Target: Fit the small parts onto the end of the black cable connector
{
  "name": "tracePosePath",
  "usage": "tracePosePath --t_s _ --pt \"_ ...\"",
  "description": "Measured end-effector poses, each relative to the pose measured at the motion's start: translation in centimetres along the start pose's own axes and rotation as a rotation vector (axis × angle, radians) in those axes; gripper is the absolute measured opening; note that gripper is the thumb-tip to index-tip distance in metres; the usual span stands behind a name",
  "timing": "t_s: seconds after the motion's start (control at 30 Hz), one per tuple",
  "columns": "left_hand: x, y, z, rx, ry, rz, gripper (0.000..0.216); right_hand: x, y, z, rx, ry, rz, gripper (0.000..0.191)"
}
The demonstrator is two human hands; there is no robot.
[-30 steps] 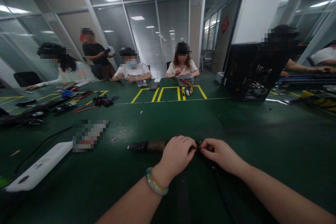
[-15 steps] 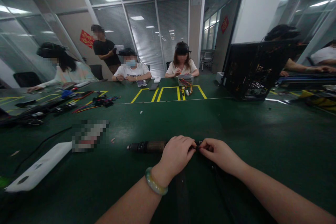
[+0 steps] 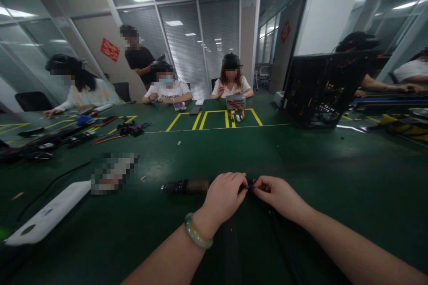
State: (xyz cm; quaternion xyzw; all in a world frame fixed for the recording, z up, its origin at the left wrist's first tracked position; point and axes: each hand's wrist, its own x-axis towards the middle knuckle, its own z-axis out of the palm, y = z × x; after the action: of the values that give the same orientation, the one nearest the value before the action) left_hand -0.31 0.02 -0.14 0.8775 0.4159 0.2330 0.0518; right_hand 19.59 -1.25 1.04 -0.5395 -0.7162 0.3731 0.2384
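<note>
A dark electric screwdriver (image 3: pixel 195 186) lies on the green tabletop, its bit end pointing left. My left hand (image 3: pixel 224 200), with a jade-like bangle at the wrist, is closed over its rear part, thumb and fingers bent together at the tail end. Just to the right, my right hand (image 3: pixel 276 193) is closed in a pinch, its fingertips nearly meeting the left ones. A small dark piece shows between the two hands, too small to make out. From beneath the right hand a black cable (image 3: pixel 279 236) runs toward me.
A long white casing (image 3: pixel 56 213) lies at left beside a blurred-out item (image 3: pixel 115 173). Tangled wires and dark parts (image 3: pixel 130 128) sit beyond it. A black computer case (image 3: pixel 326 91) stands back right. Co-workers sit across the table, near a power supply (image 3: pixel 236 101).
My hands stay at the tail of the screwdriver with hardly any shift. A standing person in the background has moved slightly right.
</note>
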Motion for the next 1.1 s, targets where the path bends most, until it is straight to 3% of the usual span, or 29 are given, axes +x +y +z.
tracePosePath --t_s 1.1 --pt "0.11 0.24 -0.12 -0.002 -0.016 -0.012 0.013 0.25 0.88 0.31 -0.052 0.03 -0.017 0.017"
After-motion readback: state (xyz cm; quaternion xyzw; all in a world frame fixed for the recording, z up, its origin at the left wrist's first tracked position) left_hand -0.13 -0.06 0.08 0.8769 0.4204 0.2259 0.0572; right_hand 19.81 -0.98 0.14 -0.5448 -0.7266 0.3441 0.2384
